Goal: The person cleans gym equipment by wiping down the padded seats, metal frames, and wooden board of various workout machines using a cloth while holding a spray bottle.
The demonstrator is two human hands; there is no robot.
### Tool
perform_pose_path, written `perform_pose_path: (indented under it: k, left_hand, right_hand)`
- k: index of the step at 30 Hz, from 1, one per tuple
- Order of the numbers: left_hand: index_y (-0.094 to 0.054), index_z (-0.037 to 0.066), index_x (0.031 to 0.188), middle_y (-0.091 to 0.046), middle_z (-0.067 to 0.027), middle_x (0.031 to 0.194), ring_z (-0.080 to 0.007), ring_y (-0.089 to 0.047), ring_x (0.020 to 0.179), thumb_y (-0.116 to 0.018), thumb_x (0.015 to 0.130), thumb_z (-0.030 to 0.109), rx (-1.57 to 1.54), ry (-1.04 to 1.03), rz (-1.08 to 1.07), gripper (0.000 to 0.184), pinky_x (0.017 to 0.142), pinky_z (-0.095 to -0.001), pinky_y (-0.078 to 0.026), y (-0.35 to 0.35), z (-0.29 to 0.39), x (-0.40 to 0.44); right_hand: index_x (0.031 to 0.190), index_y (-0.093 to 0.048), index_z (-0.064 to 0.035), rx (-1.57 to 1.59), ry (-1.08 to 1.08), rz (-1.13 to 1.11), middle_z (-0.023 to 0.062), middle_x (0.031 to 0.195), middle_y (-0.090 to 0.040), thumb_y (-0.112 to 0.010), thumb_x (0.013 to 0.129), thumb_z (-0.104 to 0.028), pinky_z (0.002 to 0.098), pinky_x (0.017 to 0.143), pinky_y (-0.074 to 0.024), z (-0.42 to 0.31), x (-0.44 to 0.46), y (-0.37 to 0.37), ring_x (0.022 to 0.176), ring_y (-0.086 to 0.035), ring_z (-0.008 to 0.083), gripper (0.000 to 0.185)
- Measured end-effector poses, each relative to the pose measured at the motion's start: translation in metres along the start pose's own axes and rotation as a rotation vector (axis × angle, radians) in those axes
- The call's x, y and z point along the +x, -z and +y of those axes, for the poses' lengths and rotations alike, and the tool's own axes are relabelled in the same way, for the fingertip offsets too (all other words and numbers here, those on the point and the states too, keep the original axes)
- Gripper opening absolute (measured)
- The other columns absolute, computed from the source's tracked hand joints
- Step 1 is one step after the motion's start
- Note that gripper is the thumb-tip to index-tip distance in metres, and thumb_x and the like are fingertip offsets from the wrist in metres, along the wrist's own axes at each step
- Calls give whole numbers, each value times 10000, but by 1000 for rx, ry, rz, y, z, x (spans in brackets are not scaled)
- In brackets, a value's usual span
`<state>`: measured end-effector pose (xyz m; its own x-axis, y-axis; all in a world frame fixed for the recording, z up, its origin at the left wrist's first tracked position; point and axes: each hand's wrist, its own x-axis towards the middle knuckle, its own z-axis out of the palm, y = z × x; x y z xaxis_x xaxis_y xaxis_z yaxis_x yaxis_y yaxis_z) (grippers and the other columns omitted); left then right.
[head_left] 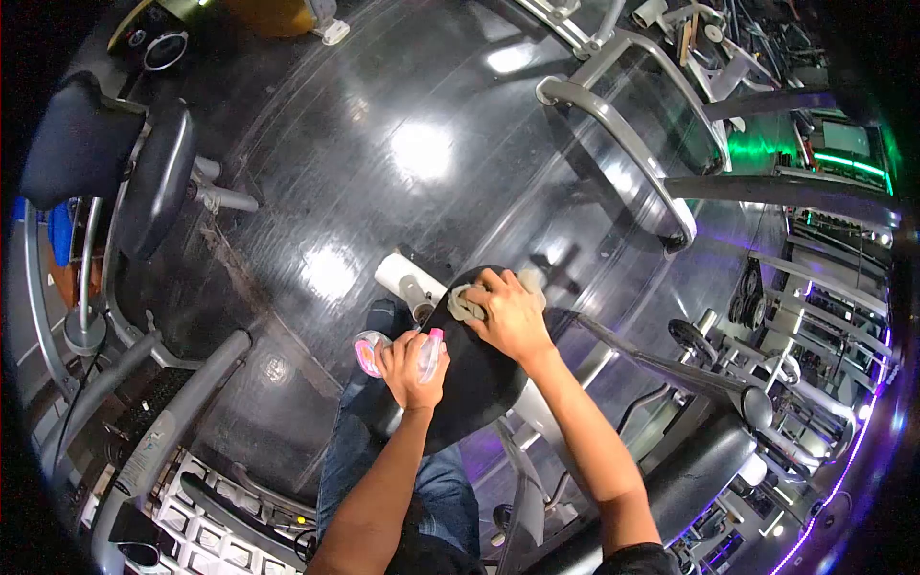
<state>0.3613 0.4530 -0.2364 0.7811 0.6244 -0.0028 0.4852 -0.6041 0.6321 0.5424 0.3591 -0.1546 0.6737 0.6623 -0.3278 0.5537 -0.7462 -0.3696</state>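
Cloth [467,303], greyish-beige and crumpled, sits bunched on the far end of the black padded seat [484,379], right in front of me. My right hand [508,314] has it pinned: fingers curled over and clamped on the folds, knuckles up, fabric poking out on both sides. That forearm runs in from the lower right, slanting up and leftward, elbow bent beside my dark sleeve [637,559].

Over to my left hand [412,371], just beside, and it's wrapped around a clear plastic bottle [429,360] with bright pink parts, fingers closed firmly on it above the near side of the seat. Any print on that bottle is covered or too blurred to read. The left forearm climbs steeply from below, leaning slightly right, over my blue jeans [446,494].

Past the seat's edge, a pale tube [410,278] juts out low over the shiny dark floor [316,192]. Off to the left there's a black backrest [77,144] and a grey machine frame [177,422] wearing a sticker [150,447], its lettering too small to make out. Over on the right, a long black bench pad [700,474], then weight plates [747,292] and a purple light strip [816,513] curving along the edge.
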Motion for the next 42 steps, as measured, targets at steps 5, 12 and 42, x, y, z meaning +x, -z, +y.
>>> perform_pose_path:
  k: [5,12,42]
  left_hand:
    - [-640,130,994,-630,-46,1061,-304,-567,998,-770,759,244,-26,18,-50,291,1076,-537,-320,7,7,3]
    - [-644,126,986,-625,-48,1064,-301,-555,1017,-770,747,269,-42,28,-43,305,1082,-536,-306,4,4,1]
    - [-628,113,1016,-627,-73,1089,-312,-563,1067,-765,779,251,-117,67,-4,307,1103,-537,-277,3,4,-2]
  right_hand:
    - [1111,-716,-178,26,-119,-33,100,1129,-632,-772,735,-283,461,857,-527,42,8,4,1042,-624,328,394]
    - [1143,-726,-144,157,-427,-95,135,1245,-657,-718,746,-419,441,935,-524,78,46,-19,1070,-658,352,482]
    - [986,-749,-135,-434,-185,-286,83,1085,-705,-701,805,-270,429,817,-580,1,65,3,998,-696,288,231]
